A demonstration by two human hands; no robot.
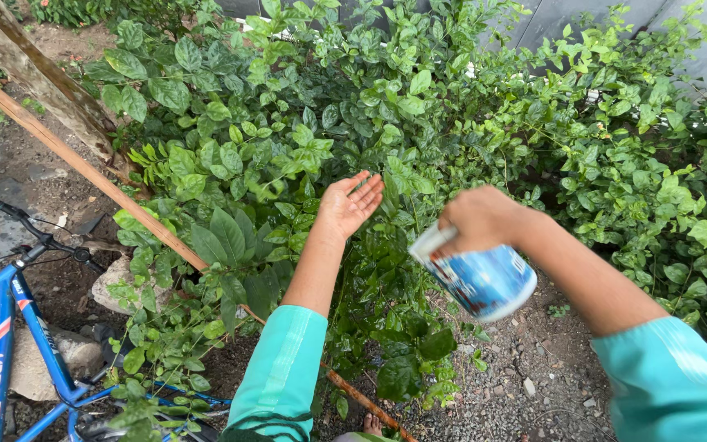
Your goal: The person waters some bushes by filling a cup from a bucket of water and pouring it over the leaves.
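Observation:
My left hand (350,203) is raised palm up with fingers spread, held just in front of the leaves of a dense green shrub (312,123). It holds nothing. My right hand (479,218) grips the rim of a blue and white container (478,277), which is tipped on its side and hangs below the hand over the gravel. Both arms wear teal sleeves.
A blue bicycle (10,327) stands at the lower left beside stones. A long wooden pole (83,168) slants from the upper left down past my left arm. A tree trunk (38,74) rises at the top left. Gravel ground (525,385) lies below the container.

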